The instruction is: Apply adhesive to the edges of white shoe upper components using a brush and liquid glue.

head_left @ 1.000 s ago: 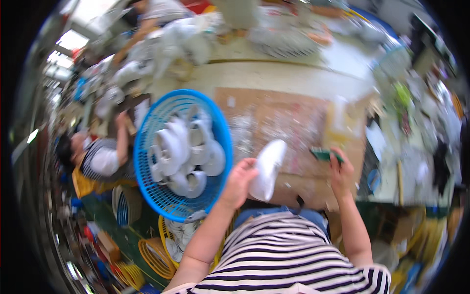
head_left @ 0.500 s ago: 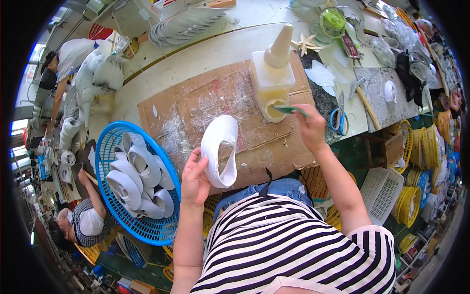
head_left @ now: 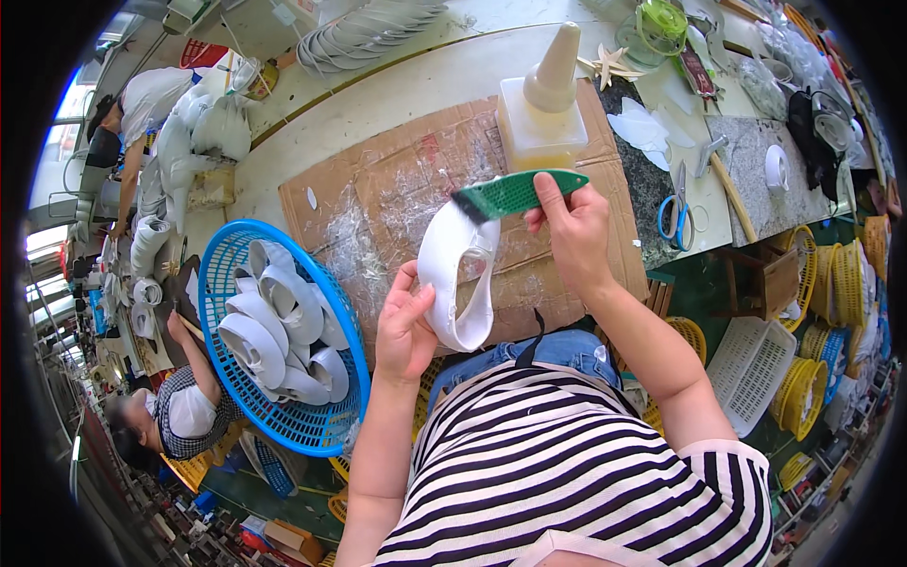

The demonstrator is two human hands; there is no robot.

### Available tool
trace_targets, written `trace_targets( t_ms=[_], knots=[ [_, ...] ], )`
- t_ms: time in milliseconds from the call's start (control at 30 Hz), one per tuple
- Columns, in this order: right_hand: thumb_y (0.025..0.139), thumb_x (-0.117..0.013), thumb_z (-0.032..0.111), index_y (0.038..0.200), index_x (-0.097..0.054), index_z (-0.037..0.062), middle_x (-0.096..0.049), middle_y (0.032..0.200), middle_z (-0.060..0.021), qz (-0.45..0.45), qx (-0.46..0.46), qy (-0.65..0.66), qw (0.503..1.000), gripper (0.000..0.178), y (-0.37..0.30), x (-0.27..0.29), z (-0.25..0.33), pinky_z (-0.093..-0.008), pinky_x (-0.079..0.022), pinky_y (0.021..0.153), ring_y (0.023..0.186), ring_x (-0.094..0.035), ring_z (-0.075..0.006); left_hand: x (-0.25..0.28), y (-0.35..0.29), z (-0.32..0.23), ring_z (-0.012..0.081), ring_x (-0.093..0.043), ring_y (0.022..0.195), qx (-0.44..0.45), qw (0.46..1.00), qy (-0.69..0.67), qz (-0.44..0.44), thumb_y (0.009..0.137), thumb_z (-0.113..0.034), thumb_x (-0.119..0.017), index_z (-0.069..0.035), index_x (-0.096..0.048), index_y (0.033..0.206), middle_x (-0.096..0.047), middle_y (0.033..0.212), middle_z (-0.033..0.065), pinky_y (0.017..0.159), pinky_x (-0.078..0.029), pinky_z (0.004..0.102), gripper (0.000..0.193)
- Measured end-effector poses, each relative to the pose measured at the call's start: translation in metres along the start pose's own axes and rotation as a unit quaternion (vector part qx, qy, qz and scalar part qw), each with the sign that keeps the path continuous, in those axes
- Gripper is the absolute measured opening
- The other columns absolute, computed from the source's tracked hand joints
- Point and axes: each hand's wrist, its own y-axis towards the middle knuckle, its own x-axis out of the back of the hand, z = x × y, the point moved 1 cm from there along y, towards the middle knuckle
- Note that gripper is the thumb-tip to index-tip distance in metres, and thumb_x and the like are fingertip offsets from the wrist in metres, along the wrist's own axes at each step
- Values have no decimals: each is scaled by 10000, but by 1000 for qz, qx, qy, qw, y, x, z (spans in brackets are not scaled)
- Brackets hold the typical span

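My left hand point(head_left: 404, 329) pinches a white shoe upper point(head_left: 439, 265) by its left side, thumb in front, above the front edge of a brown cardboard sheet point(head_left: 378, 194). In my right hand point(head_left: 572, 231) is a brush point(head_left: 529, 192) with a flat green handle, gripped between thumb and fingers. Its dark bristles meet the top end of the upper, or hover just over it; I cannot tell which. Behind the brush a translucent squeeze bottle point(head_left: 540, 128) with a cone nozzle and yellowish liquid stands on the cardboard. The brush and my right hand cover the bottle's lower front.
A blue basket point(head_left: 230, 230) of white uppers point(head_left: 293, 307) stands to my left. Right of the cardboard lie blue-handled scissors point(head_left: 675, 215) and a hammer point(head_left: 732, 197). A stack of white pieces point(head_left: 368, 38) lies far back. Two other people point(head_left: 184, 416) work at the left.
My right hand has brought the brush from the opening at the bottle's base leftward to the upper's top end. The upper stays in my left hand. The whole view has shifted slightly.
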Motion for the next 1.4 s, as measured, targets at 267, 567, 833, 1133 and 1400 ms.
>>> trace_targets(
  t_ms=[267, 567, 833, 1133, 1400],
  knots=[
    [872, -605, 66, 908, -624, -9, -614, 749, -67, 60, 115, -43, 991, 85, -6, -7, 20, -233, -435, 521, 595, -562, -104, -6, -9, -1, 185, -558, 1074, -45, 994, 99, 5, 927, -69, -490, -33, -388, 1224, -558, 1153, 95, 935, -449, 336, 316],
    [822, -604, -3, 921, -620, 16, -602, 805, -116, 243, 326, -210, 889, 102, -24, -3, 43, -309, -473, 582, 664, -593, -234, -12, -15, -2, 138, -523, 1075, -76, 991, 101, -30, 940, -98, -493, -26, -403, 1213, -551, 1154, 83, 944, -400, 292, 296],
    [785, -617, -20, 1046, -542, -27, -556, 801, -138, 126, 366, -241, 890, 272, -52, -14, 38, -333, -475, 545, 653, -584, -273, -24, -13, 14, 153, -519, 1073, -192, 955, 219, -60, 943, -58, -462, -39, -386, 1231, -545, 1172, 94, 959, -385, 301, 299],
    [767, -609, -68, 1126, -513, -57, -556, 816, -151, 208, 411, -327, 825, 371, -79, -5, 44, -346, -473, 502, 628, -569, -271, -23, -10, 17, 136, -509, 1075, -228, 942, 236, -74, 947, -53, -448, -49, -411, 1200, -539, 1185, 85, 939, -393, 285, 255],
    [623, -615, -60, 1083, -566, -68, -568, 826, -152, 248, 444, -343, 790, 463, -91, 2, 50, -342, -490, 542, 640, -577, -272, -33, -11, 13, 133, -488, 1105, -205, 964, 160, -61, 950, -44, -431, -41, -418, 1202, -530, 1182, 86, 975, -362, 287, 252]
  ],
)
